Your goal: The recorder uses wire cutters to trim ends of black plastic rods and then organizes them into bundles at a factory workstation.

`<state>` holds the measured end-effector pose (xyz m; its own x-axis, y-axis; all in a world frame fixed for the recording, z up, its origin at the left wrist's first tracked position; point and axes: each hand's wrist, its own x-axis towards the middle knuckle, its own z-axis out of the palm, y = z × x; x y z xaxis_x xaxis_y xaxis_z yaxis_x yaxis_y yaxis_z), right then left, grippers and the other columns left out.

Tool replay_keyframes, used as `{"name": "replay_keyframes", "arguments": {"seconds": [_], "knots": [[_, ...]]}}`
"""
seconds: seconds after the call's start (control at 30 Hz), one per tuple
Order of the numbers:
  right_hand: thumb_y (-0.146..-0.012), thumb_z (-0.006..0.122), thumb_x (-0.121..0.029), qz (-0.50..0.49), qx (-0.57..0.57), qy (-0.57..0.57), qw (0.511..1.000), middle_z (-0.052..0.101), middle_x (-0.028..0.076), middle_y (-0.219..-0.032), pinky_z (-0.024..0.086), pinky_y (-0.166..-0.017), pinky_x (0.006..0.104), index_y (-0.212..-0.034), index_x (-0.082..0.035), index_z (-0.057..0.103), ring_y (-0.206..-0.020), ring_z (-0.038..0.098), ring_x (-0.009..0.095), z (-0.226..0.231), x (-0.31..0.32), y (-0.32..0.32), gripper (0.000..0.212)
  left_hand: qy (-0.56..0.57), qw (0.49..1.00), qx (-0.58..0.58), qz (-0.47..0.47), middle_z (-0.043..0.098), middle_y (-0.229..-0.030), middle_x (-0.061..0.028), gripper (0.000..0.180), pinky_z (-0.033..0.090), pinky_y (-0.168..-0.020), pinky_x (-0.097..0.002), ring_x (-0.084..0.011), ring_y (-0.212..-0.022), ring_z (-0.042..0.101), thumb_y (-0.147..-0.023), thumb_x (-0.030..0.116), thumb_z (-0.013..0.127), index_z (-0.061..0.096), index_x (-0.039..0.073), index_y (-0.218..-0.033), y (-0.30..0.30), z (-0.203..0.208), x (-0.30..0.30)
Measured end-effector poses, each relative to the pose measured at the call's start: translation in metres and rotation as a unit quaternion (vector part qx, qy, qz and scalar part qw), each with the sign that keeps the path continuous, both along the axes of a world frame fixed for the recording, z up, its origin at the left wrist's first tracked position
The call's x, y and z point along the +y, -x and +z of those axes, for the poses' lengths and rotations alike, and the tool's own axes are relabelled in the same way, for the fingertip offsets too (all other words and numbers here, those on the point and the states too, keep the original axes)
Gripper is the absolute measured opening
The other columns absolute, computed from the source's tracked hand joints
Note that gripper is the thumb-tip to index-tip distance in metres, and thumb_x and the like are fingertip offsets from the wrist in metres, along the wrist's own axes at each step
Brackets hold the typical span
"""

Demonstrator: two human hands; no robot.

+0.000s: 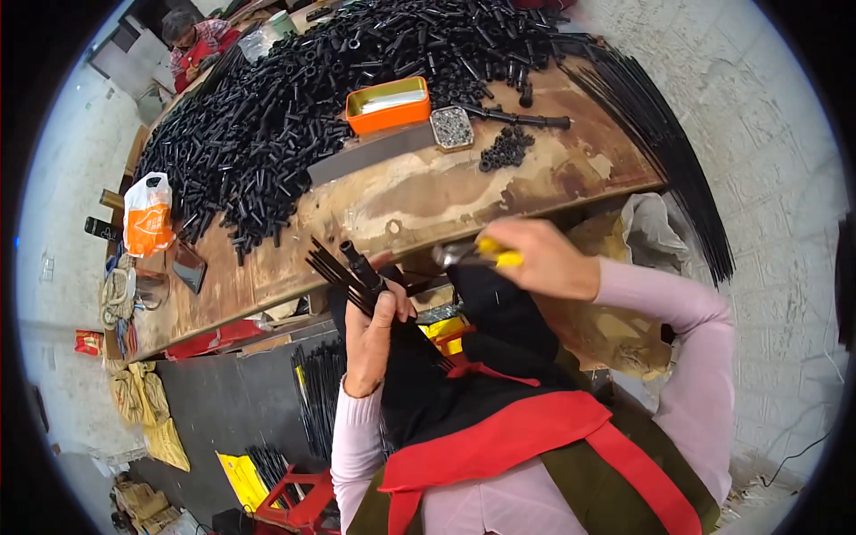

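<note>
My left hand (368, 346) is closed round a bundle of thin black rods (333, 273) and a short black tube (358, 265) that stands up beside them. The rods' lower ends run down over my dark apron. To the right, my right hand (551, 260) grips pliers with yellow handles (500, 253), their metal jaws pointing left toward the tube but apart from it. Some of the pliers is blurred. Both hands are just in front of the near edge of the wooden table (419, 189).
A big heap of black tubular parts (267, 134) covers the back and left. Near it are an orange tin (388, 105), a tray of small metal pieces (451, 127) and black rings (506, 148). Long black rods (664, 134) overhang the right end. Another person (192, 45) sits far left.
</note>
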<state>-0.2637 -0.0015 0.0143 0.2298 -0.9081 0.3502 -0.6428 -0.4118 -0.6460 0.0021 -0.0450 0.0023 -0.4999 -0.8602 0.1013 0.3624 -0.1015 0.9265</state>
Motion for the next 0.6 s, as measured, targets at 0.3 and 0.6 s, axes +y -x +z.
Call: {"name": "replay_keyframes", "arguments": {"seconds": [0.3, 0.6], "knots": [[-0.078, 0.061, -0.006, -0.110, 0.231, 0.039, 0.966, 0.066, 0.014, -0.091, 0.050, -0.071, 0.0451, -0.097, -0.004, 0.064, -0.087, 0.064, 0.035, -0.002, -0.151, 0.060, 0.020, -0.086, 0.993, -0.077, -0.016, 0.047, -0.074, 0.0027, 0.028, 0.037, -0.062, -0.0230, -0.0070, -0.067, 0.044, -0.100, 0.015, 0.056, 0.053, -0.001, -0.122, 0.023, -0.008, -0.022], [-0.082, 0.061, -0.014, -0.103, 0.305, 0.011, 0.947, 0.070, 0.015, -0.085, 0.051, -0.068, 0.0468, -0.094, -0.005, 0.067, -0.079, 0.068, 0.034, 0.001, -0.188, 0.060, 0.016, -0.079, 0.994, -0.072, -0.002, 0.046, -0.073, 0.0034, 0.026, 0.037, -0.061, -0.0229, -0.0064, -0.066, 0.043, -0.100, 0.014, 0.055, 0.053, -0.001, -0.121, 0.017, -0.006, -0.023]]}}
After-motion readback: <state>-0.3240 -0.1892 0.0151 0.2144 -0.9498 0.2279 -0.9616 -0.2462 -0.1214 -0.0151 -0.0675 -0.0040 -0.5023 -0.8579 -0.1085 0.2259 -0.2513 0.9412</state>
